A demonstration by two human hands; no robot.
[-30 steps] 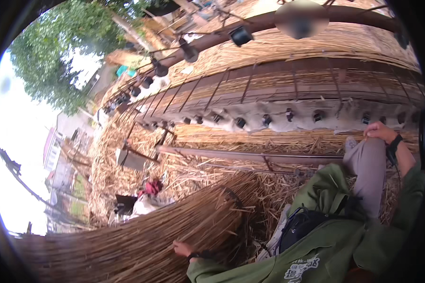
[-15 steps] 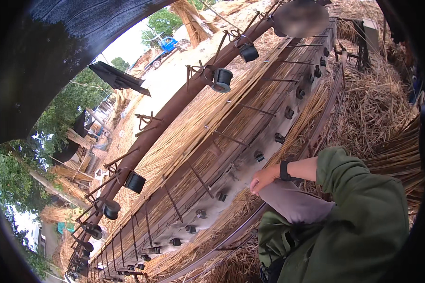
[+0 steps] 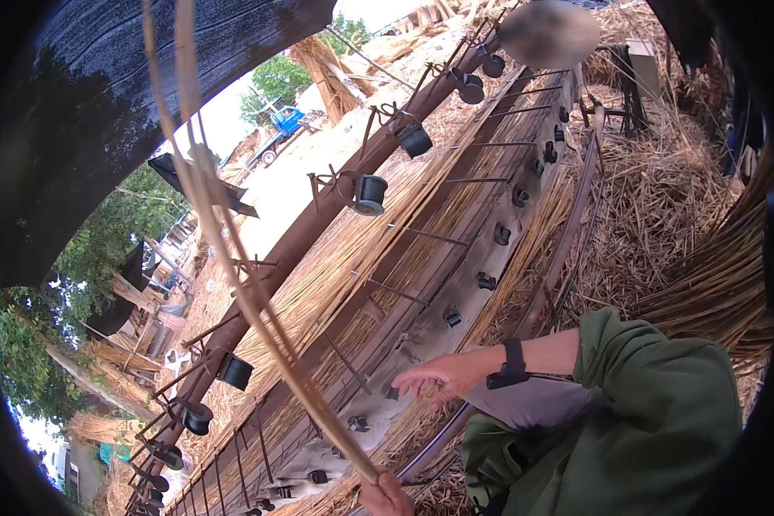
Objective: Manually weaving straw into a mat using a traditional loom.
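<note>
My left hand (image 3: pixel 385 494), at the bottom centre, grips a few long, thin reed stalks (image 3: pixel 313 396) that rise steeply to the upper left, blurred by motion. My right hand (image 3: pixel 434 377) hovers past my bent knee (image 3: pixel 520 404), fingers apart and loosely curved, holding nothing I can see. It is near a pale strip (image 3: pixel 473 314) dotted with small dark fittings. Beyond it runs a rack of straw (image 3: pixel 374 275) crossed by metal rods, and a rusty pipe (image 3: pixel 314 225) carrying black spools (image 3: pixel 370 194) on wire hooks.
A large reed bundle (image 3: pixel 705 267) lies at the right, with loose straw (image 3: pixel 654 189) around it. A curved metal rail (image 3: pixel 563 249) runs beside the rack. Dark sheeting (image 3: pixel 112 77) hangs at upper left. Farther back are a blue truck (image 3: pixel 285 119), straw piles and trees.
My left hand has come into the lower centre with upright stalks in its grip. My right hand has left the top of my knee and reached leftward with fingers spread. The view has turned sharply.
</note>
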